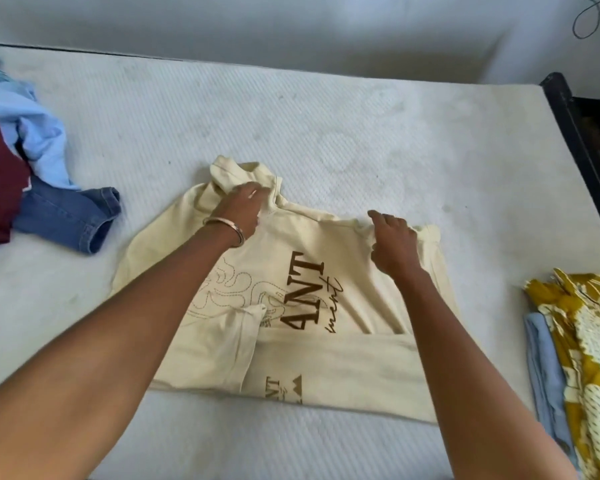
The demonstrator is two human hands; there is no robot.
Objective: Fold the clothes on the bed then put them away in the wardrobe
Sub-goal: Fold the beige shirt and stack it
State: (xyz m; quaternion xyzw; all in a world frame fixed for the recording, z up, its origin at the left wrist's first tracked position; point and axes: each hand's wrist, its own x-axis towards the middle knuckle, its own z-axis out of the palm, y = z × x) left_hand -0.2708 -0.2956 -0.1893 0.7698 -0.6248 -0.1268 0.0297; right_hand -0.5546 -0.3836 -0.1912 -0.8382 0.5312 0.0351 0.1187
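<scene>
Cream sweatshirt (291, 271) spread flat on white mattress (361, 133), under both hands.

Left hand (243, 209), bangle (224, 228) at wrist, on far collar and hood, fingers curled into cloth, seemingly pinching it. Right hand (394, 242) on far right shoulder seam, fingers bent down onto fabric; grip or mere press, cannot tell. Sleeves folded across near hem. Unfolded pile (32, 188) of maroon, light blue and denim far left; folded yellow patterned and blue clothes (575, 358) near right edge.

A cream sweatshirt (312, 271) lies on the bed (361, 133). The left hand (241, 211) grips its collar. The right hand (394, 242) presses its shoulder
</scene>
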